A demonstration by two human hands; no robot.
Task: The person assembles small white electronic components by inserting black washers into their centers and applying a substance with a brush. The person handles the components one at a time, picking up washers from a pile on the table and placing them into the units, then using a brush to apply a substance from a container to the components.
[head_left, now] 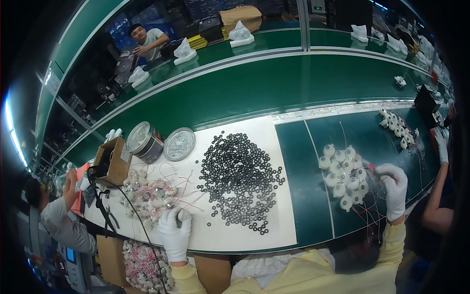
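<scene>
My left hand (175, 232), in a white glove, is at the table's near edge beside a tangled heap of small white round motor-like parts (149, 191) with red and white wires. Its fingers are curved, with a gap between them and nothing visible inside. On the green surface to the right, similar white round parts (345, 176) stand packed in a cluster, each with a grey centre. My right hand (395, 190), gloved too, is at the cluster's right side. Its fingertips are pinched on thin reddish wires (372, 167); more wires trail below the hand.
Many black rings (237, 171) lie spread over the white sheet (205, 240). Behind the heap are a tin (145, 142), a round lid (179, 144) and a cardboard box (117, 159). Another cluster (399, 128) stands far right. Co-workers' hands (442, 144) are at both sides.
</scene>
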